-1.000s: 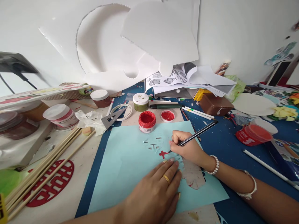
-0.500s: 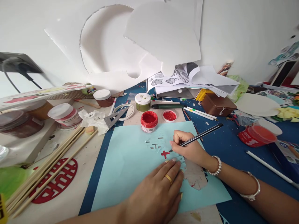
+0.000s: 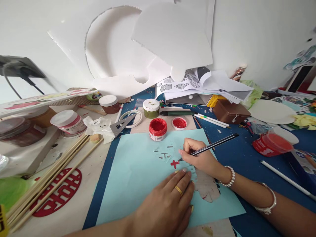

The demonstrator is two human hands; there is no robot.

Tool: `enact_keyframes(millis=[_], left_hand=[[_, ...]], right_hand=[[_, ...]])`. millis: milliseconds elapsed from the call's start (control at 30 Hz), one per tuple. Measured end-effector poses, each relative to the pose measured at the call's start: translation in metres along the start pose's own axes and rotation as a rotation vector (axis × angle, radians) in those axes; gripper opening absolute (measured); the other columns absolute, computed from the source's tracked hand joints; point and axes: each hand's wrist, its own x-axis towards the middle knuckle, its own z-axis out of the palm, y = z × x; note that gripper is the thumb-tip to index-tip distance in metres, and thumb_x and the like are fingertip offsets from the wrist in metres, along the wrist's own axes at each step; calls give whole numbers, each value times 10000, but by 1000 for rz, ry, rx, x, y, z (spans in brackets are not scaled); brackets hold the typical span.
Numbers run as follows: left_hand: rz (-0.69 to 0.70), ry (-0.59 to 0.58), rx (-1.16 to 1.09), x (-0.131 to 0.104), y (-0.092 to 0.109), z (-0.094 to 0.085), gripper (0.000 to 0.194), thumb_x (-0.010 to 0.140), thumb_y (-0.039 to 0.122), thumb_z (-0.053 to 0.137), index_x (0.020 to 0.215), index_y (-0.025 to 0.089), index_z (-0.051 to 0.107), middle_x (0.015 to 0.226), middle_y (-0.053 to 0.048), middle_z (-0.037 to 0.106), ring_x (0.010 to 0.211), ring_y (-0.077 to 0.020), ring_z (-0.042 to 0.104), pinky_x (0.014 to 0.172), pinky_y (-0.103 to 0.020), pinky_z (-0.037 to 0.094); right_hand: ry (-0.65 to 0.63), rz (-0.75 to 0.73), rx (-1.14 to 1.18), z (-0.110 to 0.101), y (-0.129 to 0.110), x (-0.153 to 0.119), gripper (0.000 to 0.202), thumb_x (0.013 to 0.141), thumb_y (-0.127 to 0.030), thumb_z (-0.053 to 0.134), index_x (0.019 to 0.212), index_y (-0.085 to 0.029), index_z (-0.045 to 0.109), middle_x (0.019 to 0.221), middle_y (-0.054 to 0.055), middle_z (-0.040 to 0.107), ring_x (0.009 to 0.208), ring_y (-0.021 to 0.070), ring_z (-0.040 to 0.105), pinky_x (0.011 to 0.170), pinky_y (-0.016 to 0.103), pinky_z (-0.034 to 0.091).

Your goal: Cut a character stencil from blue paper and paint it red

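Note:
A light blue sheet of paper [image 3: 133, 171] with several cut-out openings lies before me. My left hand [image 3: 168, 197], a gold ring on one finger, rests flat on it with the fingers stretched out. Pinched in my right hand [image 3: 197, 153] is a slim black pen [image 3: 217, 143] with pale stripes, slanting up to the right. Its tip touches or hovers just right of a small red cross shape [image 3: 175, 164] on the sheet; I cannot tell which. A larger opening [image 3: 207, 187] under my right wrist shows the pale surface beneath.
An open jar of red paint [image 3: 158, 129] and its lid [image 3: 179, 123] stand beyond the sheet. A green-paint jar [image 3: 151, 108] is behind them. Wooden sticks [image 3: 56, 177] cross a red round cut-out [image 3: 61, 194] at left. A brown box [image 3: 230, 111] sits right.
My right hand has shifted its fingers slightly, and the pen's upper end has moved a little to the right and down. The left hand stays in place.

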Motion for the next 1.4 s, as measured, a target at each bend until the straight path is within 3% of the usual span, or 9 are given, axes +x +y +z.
enact_keyframes(millis=[133, 367, 600, 867, 1067, 1267, 1400], left_hand=[[1, 35, -10, 1, 1, 0, 349, 888, 252, 385, 1193, 97, 454, 1280, -111, 432, 1190, -237, 373, 983, -354, 340], [1, 42, -14, 0, 1, -1, 346, 888, 248, 386, 1185, 88, 462, 1270, -123, 441, 1186, -240, 378, 977, -356, 351], [7, 37, 1, 1, 0, 0, 349, 887, 246, 386, 1190, 90, 460, 1276, -120, 436, 1190, -238, 372, 982, -355, 342], [20, 1, 4, 0, 1, -2, 364, 895, 243, 352, 1206, 79, 448, 1294, -130, 409, 1199, -246, 357, 981, -361, 338], [12, -14, 17, 0, 2, -3, 367, 904, 241, 327, 1209, 76, 446, 1290, -131, 414, 1194, -245, 364, 973, -360, 348], [7, 26, -9, 1, 1, -1, 350, 891, 241, 369, 1193, 90, 460, 1278, -125, 431, 1194, -238, 366, 980, -356, 342], [4, 20, -15, 1, 0, -2, 349, 896, 239, 361, 1195, 89, 459, 1281, -125, 428, 1191, -240, 371, 978, -358, 346]], right_hand=[[-29, 1, -19, 0, -3, -1, 285, 752, -205, 505, 562, -192, 293, 516, -64, 314, 478, 73, 281, 443, 211, 250], [10, 3, -18, 1, 1, 0, 286, 722, -125, 470, 551, -196, 252, 525, -67, 267, 482, 73, 254, 448, 211, 247], [-18, -1, -19, 0, -2, 0, 288, 754, -217, 510, 559, -192, 300, 512, -63, 325, 474, 72, 287, 440, 208, 254], [16, -4, -13, 1, 0, 0, 279, 724, -125, 471, 556, -195, 260, 530, -65, 277, 487, 72, 265, 455, 210, 254], [-23, 6, -7, 1, 0, 0, 284, 746, -204, 505, 562, -194, 290, 521, -65, 319, 478, 73, 287, 441, 210, 253], [13, 5, 6, 1, 1, 1, 279, 712, -125, 478, 554, -196, 259, 528, -67, 282, 487, 73, 257, 453, 210, 256], [-26, 8, 4, -1, -1, 0, 275, 734, -193, 507, 557, -193, 297, 521, -61, 329, 478, 72, 289, 447, 209, 267]])
